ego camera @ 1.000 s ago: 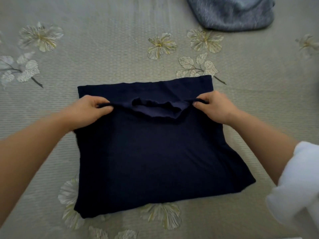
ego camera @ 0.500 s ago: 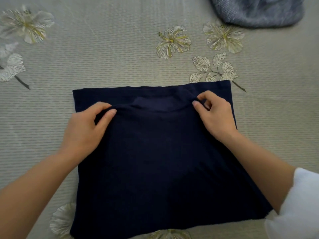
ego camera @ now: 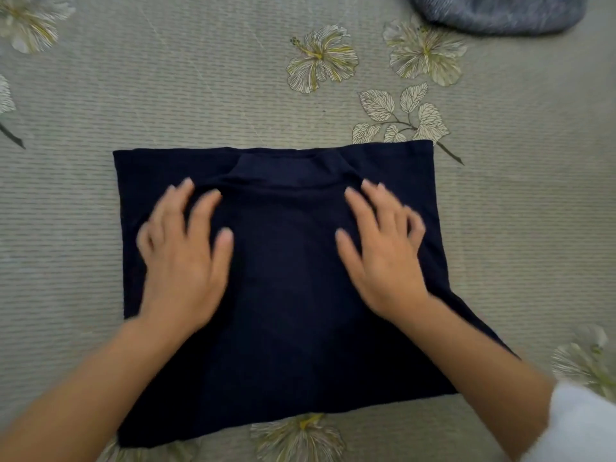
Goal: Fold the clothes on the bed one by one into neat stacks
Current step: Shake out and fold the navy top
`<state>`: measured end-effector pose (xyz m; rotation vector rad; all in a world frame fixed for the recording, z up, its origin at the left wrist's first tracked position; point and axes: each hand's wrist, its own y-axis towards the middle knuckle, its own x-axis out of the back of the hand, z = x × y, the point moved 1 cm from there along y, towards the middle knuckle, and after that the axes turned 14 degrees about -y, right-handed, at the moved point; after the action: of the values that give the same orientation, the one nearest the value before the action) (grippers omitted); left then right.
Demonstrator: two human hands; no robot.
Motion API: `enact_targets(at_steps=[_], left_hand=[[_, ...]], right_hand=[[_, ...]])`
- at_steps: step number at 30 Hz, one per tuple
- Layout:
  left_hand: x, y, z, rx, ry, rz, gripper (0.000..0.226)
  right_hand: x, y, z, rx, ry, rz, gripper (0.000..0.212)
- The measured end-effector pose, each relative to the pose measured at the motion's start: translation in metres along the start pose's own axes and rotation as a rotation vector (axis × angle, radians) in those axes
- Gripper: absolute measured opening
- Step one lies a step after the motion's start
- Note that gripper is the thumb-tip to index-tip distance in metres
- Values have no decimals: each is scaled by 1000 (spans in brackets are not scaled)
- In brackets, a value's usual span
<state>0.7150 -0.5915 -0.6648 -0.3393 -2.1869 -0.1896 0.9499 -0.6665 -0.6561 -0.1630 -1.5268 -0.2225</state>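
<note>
Clothing is laid flat on a bed (ego camera: 200, 105) covered in beige ribbed fabric printed with pale flowers. A dark navy garment (ego camera: 286, 328) of soft cloth, folded into a broad panel, is spread beneath both hands. The panel is nearly as wide as it is deep, so no long axis can be told plainly. Its straight far edge is set crosswise beyond the fingertips, and its slightly slanted near edge is found behind the wrists. The neck opening (ego camera: 290, 171) lies between and just beyond the two sets of fingertips, so the garment is pointed neck-end away from the person.

The left hand (ego camera: 181, 258) is laid palm down on the left half of the garment, fingers straight and spread, thumb held out toward the other hand; nothing is gripped. The right hand (ego camera: 383, 258) is laid palm down on the right half, index and middle fingers extended toward the neck opening and the outer two fingers slightly bent; nothing is held by it either. Both hands are blurred. A strip of bare navy cloth is left between them.

A white sleeve (ego camera: 583, 425) is seen on the forearm well behind the right hand. A grey fuzzy garment (ego camera: 500, 11) is seen well beyond the right hand, apart from the navy one.
</note>
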Motion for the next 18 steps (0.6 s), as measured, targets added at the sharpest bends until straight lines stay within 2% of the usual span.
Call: enact_targets(at_steps=[3, 5, 7, 12, 16, 18], left_hand=[[-21, -60, -21, -7, 48, 270, 59], [-34, -81, -24, 65, 78, 337, 62], [-41, -84, -23, 103, 102, 313, 61], [-49, -87, -28, 149, 153, 248, 59], [-60, -96, -54, 287, 92, 164, 57], [-72, -107, -79, 329, 44, 153, 61]], right_hand=[[-3, -61, 1, 205, -58, 161, 58], [-13, -85, -12, 290, -130, 281, 59], [-20, -87, -32, 294, -180, 344, 59], [-26, -76, -68, 299, -226, 332, 55], [-16, -71, -106, 213, -241, 338, 52], [-10, -71, -126, 129, -158, 328, 52]])
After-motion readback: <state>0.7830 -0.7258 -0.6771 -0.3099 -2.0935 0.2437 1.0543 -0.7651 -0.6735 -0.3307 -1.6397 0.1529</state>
